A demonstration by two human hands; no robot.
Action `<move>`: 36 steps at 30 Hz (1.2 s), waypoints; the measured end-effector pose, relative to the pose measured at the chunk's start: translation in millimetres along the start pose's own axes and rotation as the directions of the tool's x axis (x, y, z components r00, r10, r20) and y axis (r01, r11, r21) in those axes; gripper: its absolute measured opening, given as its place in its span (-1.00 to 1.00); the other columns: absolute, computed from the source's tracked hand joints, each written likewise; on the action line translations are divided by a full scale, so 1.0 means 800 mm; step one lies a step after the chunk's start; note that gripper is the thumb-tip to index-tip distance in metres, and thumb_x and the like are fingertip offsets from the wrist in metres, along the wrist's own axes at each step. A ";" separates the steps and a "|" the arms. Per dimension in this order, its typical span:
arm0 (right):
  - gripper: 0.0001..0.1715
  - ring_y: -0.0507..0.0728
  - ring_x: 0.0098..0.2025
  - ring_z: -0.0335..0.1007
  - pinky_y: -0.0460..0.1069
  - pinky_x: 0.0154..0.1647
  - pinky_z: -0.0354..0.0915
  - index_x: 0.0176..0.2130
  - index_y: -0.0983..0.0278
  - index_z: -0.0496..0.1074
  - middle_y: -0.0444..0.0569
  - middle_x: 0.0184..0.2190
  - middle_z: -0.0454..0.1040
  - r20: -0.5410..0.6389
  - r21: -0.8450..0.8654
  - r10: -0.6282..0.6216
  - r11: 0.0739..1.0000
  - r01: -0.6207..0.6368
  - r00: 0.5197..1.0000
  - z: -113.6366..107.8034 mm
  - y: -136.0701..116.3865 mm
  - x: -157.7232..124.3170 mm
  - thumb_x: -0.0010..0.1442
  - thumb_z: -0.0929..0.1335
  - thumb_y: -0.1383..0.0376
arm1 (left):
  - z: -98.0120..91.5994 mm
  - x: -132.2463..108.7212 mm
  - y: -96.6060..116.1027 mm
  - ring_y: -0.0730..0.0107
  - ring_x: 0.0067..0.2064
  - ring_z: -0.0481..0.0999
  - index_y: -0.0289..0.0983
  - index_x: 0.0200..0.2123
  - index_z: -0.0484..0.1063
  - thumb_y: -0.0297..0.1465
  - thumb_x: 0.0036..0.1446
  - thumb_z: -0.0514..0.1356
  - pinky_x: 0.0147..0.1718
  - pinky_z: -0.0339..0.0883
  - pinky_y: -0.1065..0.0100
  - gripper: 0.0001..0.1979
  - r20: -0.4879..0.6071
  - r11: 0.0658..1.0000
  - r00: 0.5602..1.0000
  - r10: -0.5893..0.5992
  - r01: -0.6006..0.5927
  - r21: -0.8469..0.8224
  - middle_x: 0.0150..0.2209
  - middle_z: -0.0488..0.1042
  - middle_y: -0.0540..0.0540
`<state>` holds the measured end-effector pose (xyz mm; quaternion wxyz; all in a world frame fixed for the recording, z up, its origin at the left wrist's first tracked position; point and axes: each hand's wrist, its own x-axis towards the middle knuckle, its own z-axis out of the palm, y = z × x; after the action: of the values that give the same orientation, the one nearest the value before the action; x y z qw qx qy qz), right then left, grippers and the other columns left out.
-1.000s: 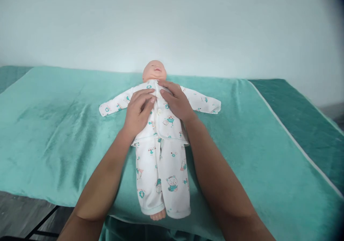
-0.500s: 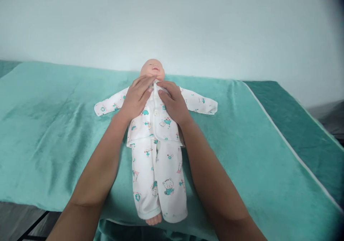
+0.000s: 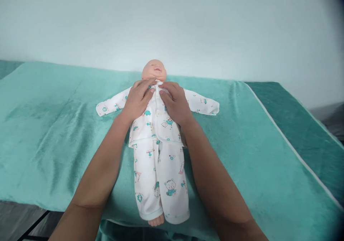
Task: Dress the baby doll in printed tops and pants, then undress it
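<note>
A baby doll (image 3: pixel 154 69) lies on its back, head toward the wall, arms stretched out to both sides. It wears a white printed jacket (image 3: pixel 149 128) and matching trousers (image 3: pixel 172 169); the toes of one foot show below a trouser leg. My left hand (image 3: pixel 138 99) lies on the left side of the doll's chest, fingers stretched toward its neck. On the right side of the chest rests my right hand (image 3: pixel 176 101), its fingers extended and slightly curved. Between my hands the jacket's front edge and buttons are visible. The cloth under my palms is hidden.
A light green plush cover (image 3: pixel 59 126) spreads under the doll, with folds at the left. Darker green cloth (image 3: pixel 303 126) lies past its pale edge at the right. Behind stands a pale wall (image 3: pixel 172 26). A dark metal leg (image 3: pixel 33 226) shows at the lower left.
The whole view has shifted slightly, so the doll and cover appear a little further right. My left fingers have drawn back slightly from the doll's chin; both hands stay on the chest.
</note>
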<state>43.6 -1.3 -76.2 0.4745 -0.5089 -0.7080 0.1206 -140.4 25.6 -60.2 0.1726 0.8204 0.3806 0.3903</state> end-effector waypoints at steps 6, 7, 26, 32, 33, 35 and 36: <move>-0.69 0.25 0.22 0.33 0.27 0.35 0.22 0.01 0.12 0.52 -0.01 0.14 0.45 0.011 -0.044 0.064 0.997 -0.064 0.998 -0.002 -0.008 -0.001 0.41 0.25 0.14 | -0.001 0.000 0.002 0.21 0.29 0.32 -0.17 0.30 0.34 -0.15 0.47 -0.07 0.33 0.20 0.11 -0.52 0.002 1.000 1.000 -0.009 0.009 0.015 0.24 0.49 -0.10; -0.67 0.26 0.23 0.32 0.28 0.36 0.21 0.02 0.12 0.52 -0.01 0.16 0.45 0.022 -0.044 0.070 0.997 -0.069 0.997 -0.002 -0.005 0.000 0.42 0.25 0.13 | -0.001 0.000 0.003 0.21 0.29 0.32 -0.17 0.30 0.35 -0.15 0.47 -0.07 0.33 0.20 0.11 -0.52 0.003 1.000 1.000 -0.010 0.010 0.014 0.24 0.49 -0.11; -0.53 0.19 0.39 0.17 0.27 0.49 0.05 0.18 0.02 0.48 -0.07 0.31 0.33 0.105 0.143 0.009 0.989 -0.024 0.994 -0.002 0.020 0.003 0.41 0.28 -0.06 | -0.005 -0.004 0.004 0.26 0.32 0.35 -0.10 0.24 0.42 -0.18 0.46 -0.04 0.38 0.18 0.09 -0.57 -0.010 0.999 1.000 0.008 -0.008 -0.049 0.28 0.46 -0.06; -0.58 0.16 0.38 0.20 0.26 0.48 0.09 0.11 0.01 0.54 -0.08 0.29 0.37 0.079 0.202 0.007 0.979 -0.023 0.997 -0.005 0.011 -0.001 0.41 0.31 -0.06 | -0.006 -0.005 0.004 0.27 0.31 0.37 -0.10 0.20 0.46 -0.19 0.46 -0.04 0.37 0.21 0.08 -0.58 -0.020 0.999 1.000 0.009 -0.010 -0.052 0.24 0.50 -0.05; -0.59 0.16 0.38 0.21 0.25 0.48 0.10 0.10 0.01 0.55 -0.09 0.28 0.38 0.076 0.224 0.008 0.974 -0.025 0.997 -0.005 0.010 -0.001 0.40 0.32 -0.06 | -0.006 -0.006 0.004 0.26 0.29 0.38 -0.11 0.18 0.48 -0.18 0.46 -0.05 0.36 0.22 0.08 -0.58 -0.025 0.999 1.000 0.009 -0.010 -0.050 0.22 0.52 -0.06; -0.63 0.15 0.36 0.24 0.24 0.47 0.13 0.04 0.01 0.58 -0.11 0.26 0.41 0.064 0.284 0.019 0.958 -0.036 0.998 -0.007 0.007 -0.002 0.40 0.33 -0.04 | -0.007 -0.007 0.005 0.25 0.25 0.41 -0.11 0.12 0.52 -0.18 0.45 -0.04 0.33 0.25 0.07 -0.59 -0.041 0.999 0.999 0.013 -0.015 -0.051 0.16 0.55 -0.07; -0.66 0.15 0.35 0.26 0.23 0.46 0.14 0.01 0.02 0.59 -0.11 0.24 0.43 0.055 0.319 0.024 0.947 -0.040 0.998 -0.007 0.006 -0.003 0.39 0.34 -0.02 | -0.008 -0.008 0.005 0.25 0.23 0.42 -0.11 0.10 0.53 -0.18 0.45 -0.03 0.32 0.26 0.07 -0.60 -0.049 0.998 0.999 0.019 -0.021 -0.054 0.12 0.57 -0.08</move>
<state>50.9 -2.7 -77.4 0.5308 -0.4335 -0.6825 0.2541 -145.7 18.0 -57.1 0.1818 0.8093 0.3656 0.4222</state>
